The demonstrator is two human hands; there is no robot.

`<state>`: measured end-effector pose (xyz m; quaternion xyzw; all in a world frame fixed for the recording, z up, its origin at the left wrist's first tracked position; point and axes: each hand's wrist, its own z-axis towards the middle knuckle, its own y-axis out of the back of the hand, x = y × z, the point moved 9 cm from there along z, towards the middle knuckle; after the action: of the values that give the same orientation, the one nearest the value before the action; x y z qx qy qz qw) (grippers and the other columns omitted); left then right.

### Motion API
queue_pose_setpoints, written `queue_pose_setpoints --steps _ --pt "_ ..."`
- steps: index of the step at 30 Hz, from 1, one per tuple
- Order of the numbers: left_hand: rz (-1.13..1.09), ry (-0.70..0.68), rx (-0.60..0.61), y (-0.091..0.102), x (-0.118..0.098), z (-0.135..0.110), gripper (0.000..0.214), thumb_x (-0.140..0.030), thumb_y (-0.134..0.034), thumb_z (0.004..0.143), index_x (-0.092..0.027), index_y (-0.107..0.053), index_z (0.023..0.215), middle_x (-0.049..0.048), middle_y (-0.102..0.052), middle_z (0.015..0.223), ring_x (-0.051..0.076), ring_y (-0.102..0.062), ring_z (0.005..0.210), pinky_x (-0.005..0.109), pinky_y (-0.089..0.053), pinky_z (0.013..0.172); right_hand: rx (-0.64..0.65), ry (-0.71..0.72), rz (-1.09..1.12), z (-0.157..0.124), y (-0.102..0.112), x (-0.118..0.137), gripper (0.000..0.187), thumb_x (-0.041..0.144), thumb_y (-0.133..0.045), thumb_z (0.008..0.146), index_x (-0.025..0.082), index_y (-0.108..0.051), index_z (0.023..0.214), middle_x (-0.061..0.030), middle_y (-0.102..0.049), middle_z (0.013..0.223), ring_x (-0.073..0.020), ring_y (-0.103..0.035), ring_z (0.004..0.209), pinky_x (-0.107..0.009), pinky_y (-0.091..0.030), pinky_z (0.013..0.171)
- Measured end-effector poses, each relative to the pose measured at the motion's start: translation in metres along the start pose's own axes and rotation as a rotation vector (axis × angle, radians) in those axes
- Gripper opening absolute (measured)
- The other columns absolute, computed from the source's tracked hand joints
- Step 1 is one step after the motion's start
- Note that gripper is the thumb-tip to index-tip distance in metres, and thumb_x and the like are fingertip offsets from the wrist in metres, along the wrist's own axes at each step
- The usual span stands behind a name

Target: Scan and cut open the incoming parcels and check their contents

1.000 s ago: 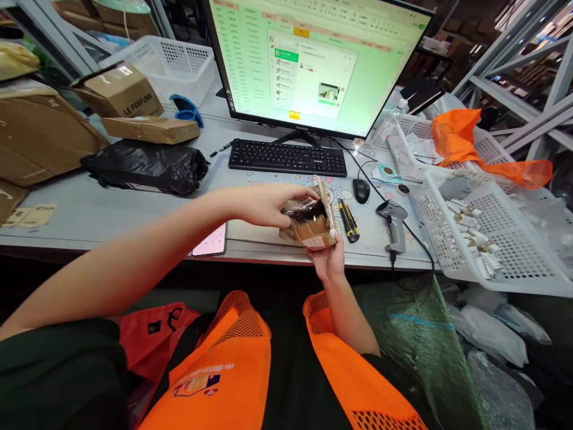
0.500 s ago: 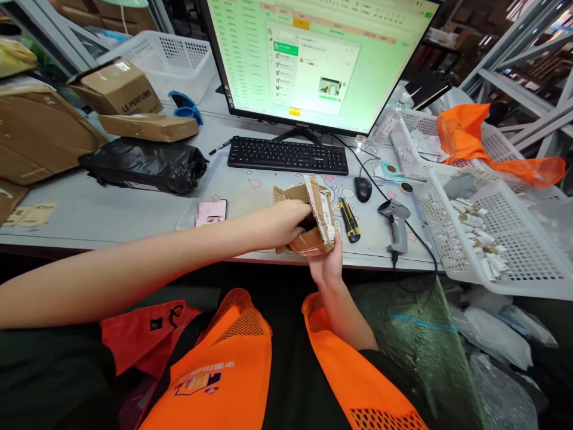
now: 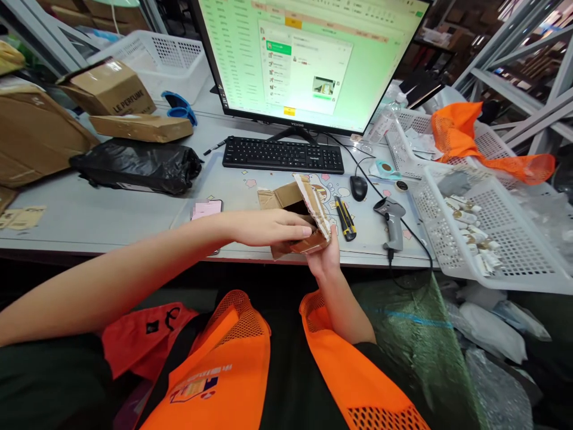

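Being clasped at its near right corner by the right hand, an opened brown cardboard box is held at the front edge of the pale grey tabletop, apparently to keep its mouth accessible to the left hand, laid across it; whether anything is gripped there cannot be told. A yellow-and-black slim cutter is placed just right, presumably for ready reach.

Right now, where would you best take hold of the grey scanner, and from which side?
I'd take the scanner by its slim handle, probably from the near table edge: the handle points that way, with the wider head farther back.
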<state>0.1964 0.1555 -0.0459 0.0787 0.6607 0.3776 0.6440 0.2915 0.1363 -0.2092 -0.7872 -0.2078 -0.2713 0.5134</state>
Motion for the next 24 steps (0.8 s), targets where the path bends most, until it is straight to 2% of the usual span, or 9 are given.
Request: queue_pose_setpoints --steps 3,5,6,9,12,15,18,21,24 --pt "0.147 0.006 -0.115 0.000 -0.006 -0.007 0.030 -0.036 -0.074 0.090 -0.022 -0.077 0.116 0.0122 -0.073 0.127 0.032 -0.071 0.118 0.039 -0.058 0.102 0.043 0.068 -0.041 0.000 -0.003 -0.005 0.058 0.065 -0.036 0.106 0.023 -0.072 0.123 -0.0081 -0.077 0.125 -0.0241 -0.071 0.125 -0.050 -0.054 0.115" --pt "0.316 0.024 -0.145 0.001 -0.006 -0.011 0.023 -0.024 -0.066 0.095 -0.021 -0.076 0.115 0.0145 -0.067 0.136 0.031 -0.069 0.120 0.040 -0.056 0.105 0.082 0.191 -0.166 -0.003 -0.002 0.000 0.055 0.065 -0.053 0.100 0.024 -0.069 0.131 -0.0083 -0.071 0.139 -0.0236 -0.063 0.136 -0.050 -0.046 0.123" --pt "0.376 0.023 -0.114 0.000 -0.006 -0.013 0.022 -0.017 -0.061 0.096 -0.021 -0.077 0.110 0.0143 -0.065 0.138 0.029 -0.070 0.118 0.039 -0.056 0.105 0.080 0.269 -0.257 -0.006 -0.001 0.008 0.055 0.062 -0.063 0.096 0.024 -0.066 0.136 -0.0084 -0.066 0.148 -0.0231 -0.058 0.143 -0.050 -0.041 0.127" --pt "0.491 -0.043 0.010 0.000 -0.006 -0.017 0.024 -0.005 -0.063 0.089 -0.023 -0.079 0.088 0.0110 -0.062 0.138 0.027 -0.068 0.117 0.035 -0.054 0.106 0.076 0.543 -0.553 -0.022 -0.008 0.050 0.063 0.048 -0.077 0.089 0.028 -0.061 0.146 -0.0076 -0.047 0.167 -0.0242 -0.041 0.157 -0.051 -0.028 0.134" --pt "0.656 -0.116 0.042 0.002 -0.005 -0.019 0.022 -0.004 -0.071 0.084 -0.024 -0.079 0.077 0.0106 -0.067 0.118 0.028 -0.065 0.116 0.037 -0.053 0.105 0.243 0.782 -0.836 -0.041 -0.046 0.098 0.047 0.041 -0.075 0.090 0.034 -0.070 0.136 -0.0015 -0.045 0.168 -0.0270 -0.028 0.164 -0.055 -0.016 0.137" --pt "0.829 -0.131 -0.003 -0.002 0.000 -0.026 0.021 -0.002 -0.071 0.084 -0.022 -0.080 0.084 0.0120 -0.069 0.117 0.030 -0.064 0.117 0.040 -0.054 0.100 0.466 0.769 -1.128 -0.042 -0.080 0.115 0.012 0.034 -0.074 0.090 0.030 -0.082 0.099 -0.0029 -0.065 0.148 -0.0317 -0.037 0.158 -0.058 -0.013 0.137" --pt "0.923 -0.085 -0.132 -0.003 0.006 -0.041 0.023 -0.003 -0.061 0.090 -0.018 -0.079 0.094 0.0150 -0.070 0.121 0.030 -0.067 0.108 0.042 -0.056 0.092 0.574 0.720 -1.306 -0.038 -0.085 0.118 0.021 0.030 -0.070 0.091 0.025 -0.075 0.070 -0.0079 -0.072 0.132 -0.0341 -0.057 0.139 -0.059 -0.031 0.131" --pt "0.874 -0.084 -0.256 -0.008 0.007 -0.058 0.022 -0.011 -0.055 0.096 -0.017 -0.075 0.098 0.0176 -0.071 0.127 0.032 -0.070 0.106 0.046 -0.058 0.092 0.648 0.669 -1.401 -0.042 -0.079 0.113 0.008 0.023 -0.071 0.084 0.024 -0.079 0.083 -0.0082 -0.068 0.141 -0.0331 -0.057 0.139 -0.056 -0.037 0.129" --pt "0.689 -0.059 -0.380 -0.014 0.009 -0.069 0.011 -0.028 -0.065 0.095 -0.020 -0.071 0.099 0.0180 -0.065 0.144 0.039 -0.064 0.129 0.056 -0.054 0.107 0.641 0.632 -1.421 -0.041 -0.079 0.110 0.029 0.014 -0.081 0.071 0.025 -0.081 0.098 -0.0089 -0.064 0.149 -0.0374 -0.048 0.148 -0.062 -0.019 0.134"
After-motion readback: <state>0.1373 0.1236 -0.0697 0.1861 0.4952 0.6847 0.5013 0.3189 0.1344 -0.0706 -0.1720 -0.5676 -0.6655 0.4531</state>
